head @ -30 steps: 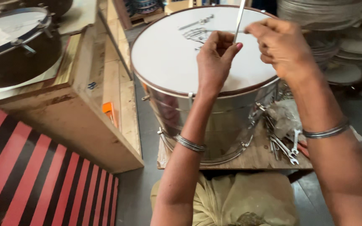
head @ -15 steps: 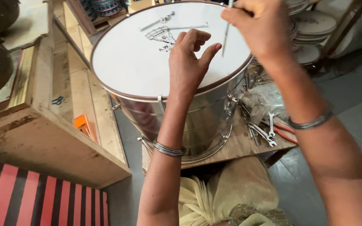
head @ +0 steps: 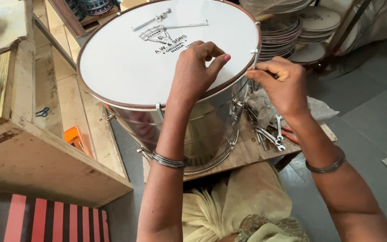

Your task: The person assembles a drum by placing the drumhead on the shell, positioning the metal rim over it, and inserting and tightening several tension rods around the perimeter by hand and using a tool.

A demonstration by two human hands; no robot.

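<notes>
Low wooden board (head: 247,152) under a steel drum (head: 189,130), grey tiled floor (head: 363,134) around, wooden shelf unit (head: 45,148) to the left, red-and-black striped mat (head: 32,222) at bottom left. Stacked drum skins (head: 292,36) behind, spanners (head: 269,134) on the board just beside the drum.

Drum upright in the middle, white head (head: 126,67) facing up, two metal rods (head: 175,22) lying on its far part.

Left hand (head: 195,71) resting on the head near the rim, fingers curled, holding nothing visible. Right hand (head: 281,83) at the rim's right edge, fingers pinched narrow on a small metal hook (head: 252,58).

Half a second back: right hand raised over the far rim holding a thin rod; now lowered to the right edge. Left hand fingers spread then, curled now.
</notes>
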